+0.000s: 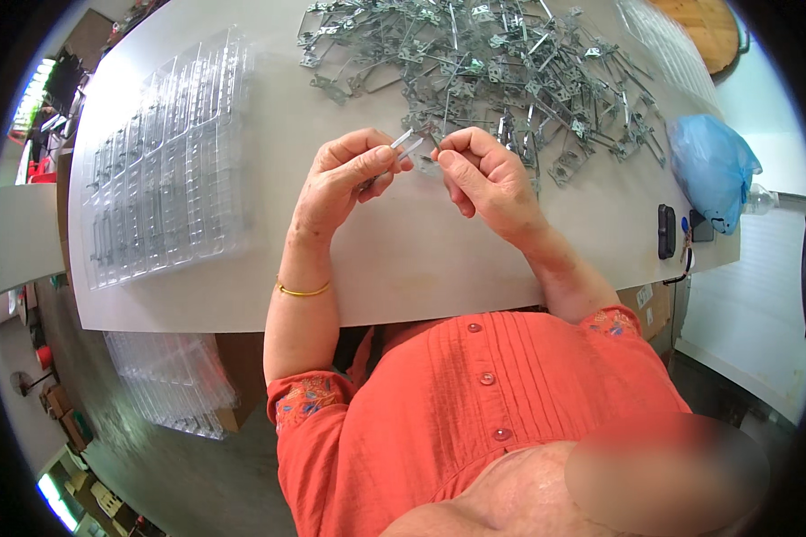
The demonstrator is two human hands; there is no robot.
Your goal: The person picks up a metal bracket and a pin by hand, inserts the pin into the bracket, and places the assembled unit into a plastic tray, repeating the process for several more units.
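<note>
Above the near half of the white table, my two hands are close together, fingertips almost meeting. My left hand (354, 174) pinches metal bracket parts (409, 146); their thin bright strips stick out past the thumb toward the other hand. My right hand (484, 177) is closed, thumb against forefinger, at a small dark metal end (435, 154). Whether that end belongs to the same parts I cannot tell. Just beyond the fingers spreads a loose heap of silvery metal brackets (510, 67) with flat plates and long thin arms.
A clear plastic tray (166, 170) with rows of metal parts lies at left. More clear trays (175, 376) are stacked below the table edge. At right are a blue plastic bag (709, 170), a black case (666, 231), keys and another clear tray (667, 45).
</note>
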